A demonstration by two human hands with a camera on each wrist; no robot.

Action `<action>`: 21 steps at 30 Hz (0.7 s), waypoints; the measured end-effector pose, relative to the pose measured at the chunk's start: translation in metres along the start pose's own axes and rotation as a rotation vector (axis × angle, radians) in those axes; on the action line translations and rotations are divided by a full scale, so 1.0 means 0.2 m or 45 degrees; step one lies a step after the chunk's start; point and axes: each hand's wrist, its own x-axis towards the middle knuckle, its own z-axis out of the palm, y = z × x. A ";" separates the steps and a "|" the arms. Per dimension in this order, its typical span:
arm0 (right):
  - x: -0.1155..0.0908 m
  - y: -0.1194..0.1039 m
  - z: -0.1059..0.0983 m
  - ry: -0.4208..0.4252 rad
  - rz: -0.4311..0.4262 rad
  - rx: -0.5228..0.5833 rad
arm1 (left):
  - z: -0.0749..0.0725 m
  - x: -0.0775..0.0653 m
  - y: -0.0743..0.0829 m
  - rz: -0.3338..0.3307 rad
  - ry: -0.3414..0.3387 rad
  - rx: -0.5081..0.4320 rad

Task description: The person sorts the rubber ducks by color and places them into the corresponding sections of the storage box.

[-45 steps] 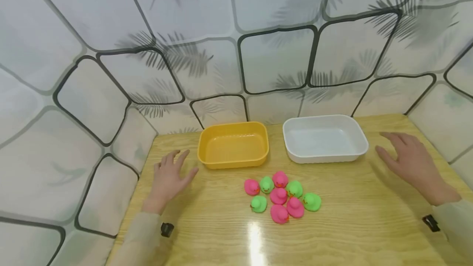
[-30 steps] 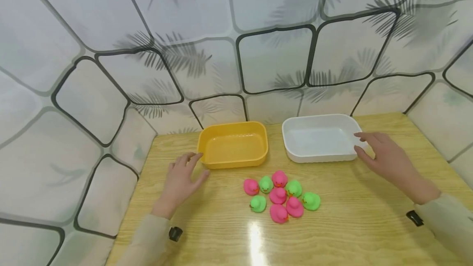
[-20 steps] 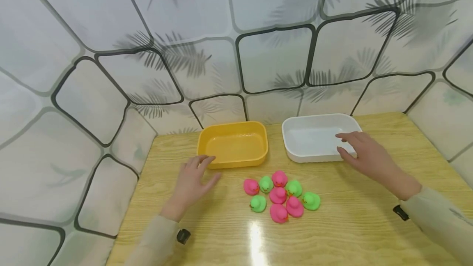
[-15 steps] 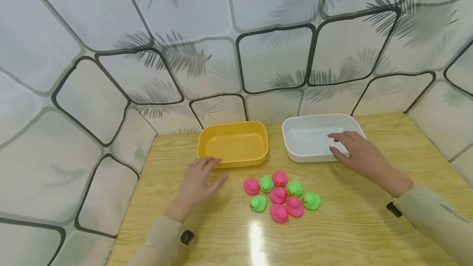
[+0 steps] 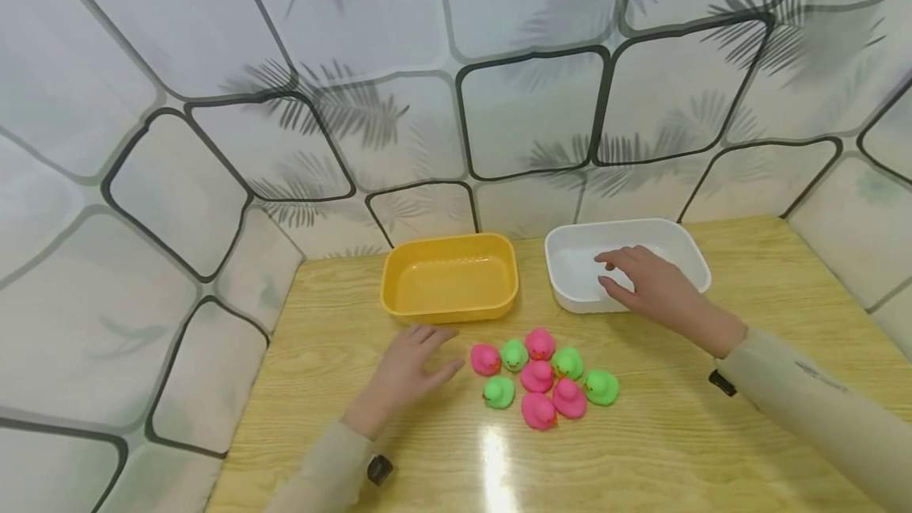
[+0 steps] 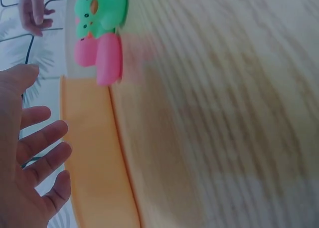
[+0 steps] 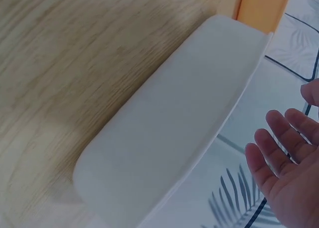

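Several pink and green rubber ducks lie in a loose cluster mid-table, among them a pink duck (image 5: 486, 359) at the left end and a green duck (image 5: 602, 388) at the right. My left hand (image 5: 408, 370) hovers just left of that pink duck, fingers loosely spread, holding nothing. Over the white tray (image 5: 570, 291) my right hand (image 5: 651, 283) hangs with relaxed fingers and nothing in its grasp. The right wrist view shows the hand apart from the tray's wall (image 7: 164, 108). A yellow tray (image 5: 450, 315) stands behind my left hand.
The wooden table (image 5: 627, 465) meets a patterned backdrop (image 5: 530, 117) behind the trays, which also closes in on the left and right. Both trays stand near the table's back edge, side by side with a narrow gap.
My left hand has moved right and nearer the front, from beside the yellow tray toward the ducks. My right hand has swung left from the table's right side to above the white tray. Ducks and trays are unmoved.
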 end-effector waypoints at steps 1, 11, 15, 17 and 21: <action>0.01 0.00 0.01 -0.027 0.018 0.008 | 0.01 0.00 0.01 -0.001 -0.008 0.001; 0.16 -0.02 0.08 -0.212 0.089 0.093 | 0.08 0.03 0.06 -0.059 -0.161 -0.047; 0.21 -0.02 0.13 -0.216 0.059 0.099 | 0.10 0.05 0.08 -0.044 -0.165 -0.066; 0.23 -0.02 0.15 -0.230 0.060 0.101 | 0.11 0.06 0.08 -0.046 -0.170 -0.072; 0.29 -0.02 0.19 -0.268 0.051 0.113 | 0.12 0.08 0.09 -0.069 -0.200 -0.094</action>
